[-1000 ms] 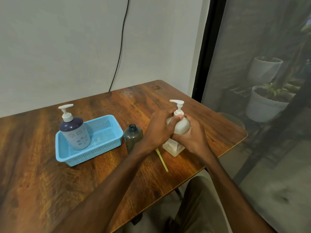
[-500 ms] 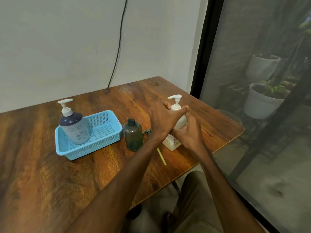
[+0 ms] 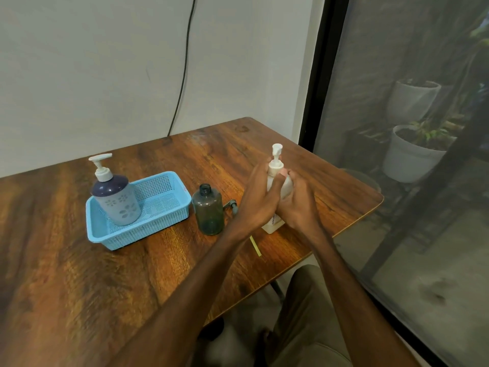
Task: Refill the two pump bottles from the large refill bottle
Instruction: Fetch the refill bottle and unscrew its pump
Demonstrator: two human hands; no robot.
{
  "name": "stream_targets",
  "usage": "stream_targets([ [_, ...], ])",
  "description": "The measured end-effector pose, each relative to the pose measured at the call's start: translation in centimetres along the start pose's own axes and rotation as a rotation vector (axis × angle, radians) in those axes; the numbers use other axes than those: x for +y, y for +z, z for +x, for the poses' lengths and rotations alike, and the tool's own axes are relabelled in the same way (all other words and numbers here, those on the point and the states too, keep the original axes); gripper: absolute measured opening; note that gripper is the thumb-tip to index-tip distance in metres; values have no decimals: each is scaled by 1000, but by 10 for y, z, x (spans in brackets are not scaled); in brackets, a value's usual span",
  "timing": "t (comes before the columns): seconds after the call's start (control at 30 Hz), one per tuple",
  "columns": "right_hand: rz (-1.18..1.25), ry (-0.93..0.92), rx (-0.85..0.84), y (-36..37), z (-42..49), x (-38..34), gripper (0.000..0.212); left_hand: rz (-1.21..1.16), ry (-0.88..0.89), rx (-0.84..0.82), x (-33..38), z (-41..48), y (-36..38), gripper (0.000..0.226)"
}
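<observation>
The right hand (image 3: 299, 207) gripped the body of the white bottle (image 3: 275, 166), which stood at centre right of the frame near the worktop (image 3: 79, 287) edge. The left hand (image 3: 260, 200) curled round its pump collar. The step looked like twisting that pump, whether loosening or tightening I cannot tell. Just left, the dark bottle (image 3: 207, 210) stood uncapped. The next move likely called for holding the body steady while turning the collar.
</observation>
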State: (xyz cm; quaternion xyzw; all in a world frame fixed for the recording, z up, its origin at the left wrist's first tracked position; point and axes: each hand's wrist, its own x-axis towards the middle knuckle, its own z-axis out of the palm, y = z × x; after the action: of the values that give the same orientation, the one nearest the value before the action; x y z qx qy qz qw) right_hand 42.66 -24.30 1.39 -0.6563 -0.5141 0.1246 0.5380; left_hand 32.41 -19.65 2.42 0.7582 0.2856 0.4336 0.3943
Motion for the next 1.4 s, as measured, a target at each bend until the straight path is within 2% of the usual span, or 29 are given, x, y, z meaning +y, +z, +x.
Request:
stream_targets([
  [0.23,-33,66,-1,-2,-2,-3,61,-69,-44,147,-2,-1,-16,36],
  [0.33,-41,58,-21,-3,-1,-3,68,-54,-81,207,2,6,-19,47],
  [0.4,-45,49,-34,-3,-1,-3,72,-20,-114,197,4,14,-18,56],
  [0.5,-18,46,-23,0,-1,-3,69,-34,-170,84,9,29,-11,69],
  [0.6,-22,29,-11,2,0,-3,65,42,-77,-21,13,37,-6,55],
  [0.7,-7,16,-5,2,1,-1,64,65,22,-58,8,29,-9,40],
  [0.87,-30,63,-15,1,2,2,67,-34,72,-106,-2,3,-21,31],
  [1.03,-44,59,-13,-1,-1,0,74,-123,-25,71,0,3,-29,32],
  [1.1,-49,58,-18,-2,-1,0,76,-113,-75,111,1,12,-29,40],
  [1.2,-35,44,-30,-2,-1,-1,82,-58,-107,66,0,25,-28,59],
  [1.27,-18,31,-36,-2,-2,-2,74,-68,-102,5,0,32,-24,67],
  [1.33,13,34,-36,0,-2,0,70,-54,-53,-58,5,36,-17,63],
  [1.4,20,25,-34,1,-2,0,68,-68,13,-82,8,38,-11,43],
])
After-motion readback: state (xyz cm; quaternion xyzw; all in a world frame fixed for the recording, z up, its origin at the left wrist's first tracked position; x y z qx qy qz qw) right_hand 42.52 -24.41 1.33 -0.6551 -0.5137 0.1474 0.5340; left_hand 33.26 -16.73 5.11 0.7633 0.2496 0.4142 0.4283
